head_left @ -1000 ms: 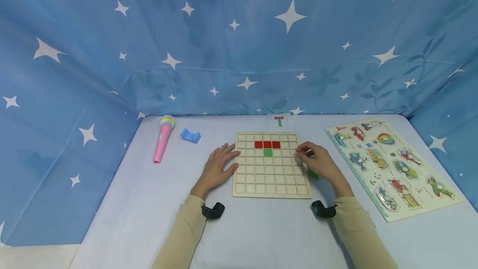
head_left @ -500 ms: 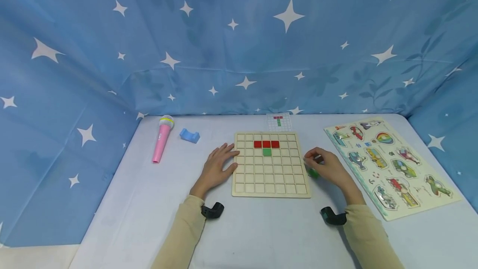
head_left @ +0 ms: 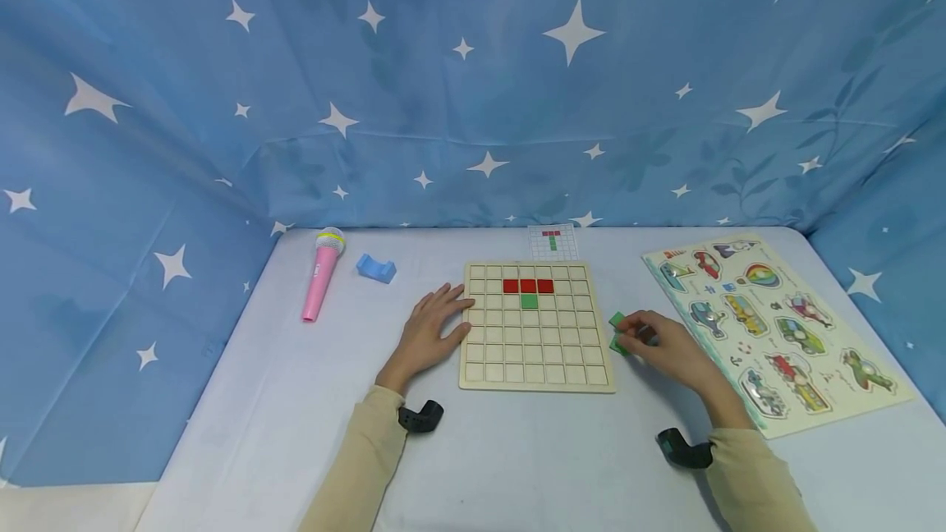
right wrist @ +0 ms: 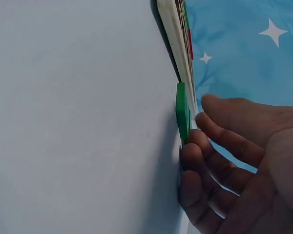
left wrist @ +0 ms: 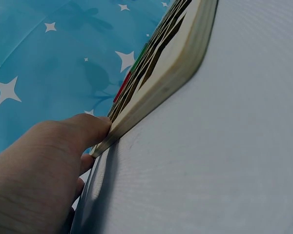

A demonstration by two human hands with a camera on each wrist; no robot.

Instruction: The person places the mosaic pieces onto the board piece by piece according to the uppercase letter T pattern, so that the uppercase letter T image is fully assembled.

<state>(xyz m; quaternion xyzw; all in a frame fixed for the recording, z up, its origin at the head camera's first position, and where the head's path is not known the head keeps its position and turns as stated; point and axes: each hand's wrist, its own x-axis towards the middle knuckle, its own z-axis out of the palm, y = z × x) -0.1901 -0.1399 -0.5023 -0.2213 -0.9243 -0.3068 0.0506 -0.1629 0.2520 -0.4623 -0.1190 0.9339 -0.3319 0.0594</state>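
Note:
A wooden grid board [head_left: 537, 385] lies on the white table. Three red tiles [head_left: 528, 286] form a row in it, with one green tile [head_left: 529, 300] beneath the middle one. My left hand [head_left: 427, 335] rests at the board's left edge, fingers spread, the fingertips on the frame and the thumb [left wrist: 90, 127] along the side. Just right of the board lie loose green tiles [head_left: 617, 346]. Right over them is my right hand [head_left: 661, 345], fingers loosely bent; in the right wrist view, thumb and forefinger stand apart from the green tile [right wrist: 181, 111], and nothing shows between them.
Behind the board lies a small pattern card [head_left: 553, 243] with a red and green T. A pink toy microphone [head_left: 321, 277] and a light blue block [head_left: 377, 268] lie at the left. A vehicle puzzle board [head_left: 754, 351] covers the right. A starry blue curtain [head_left: 473, 89] closes the back.
My right hand has moved from the board's right edge rightward and toward me, to the loose green tiles, which now show more. The left hand and the tiles in the board stay put.

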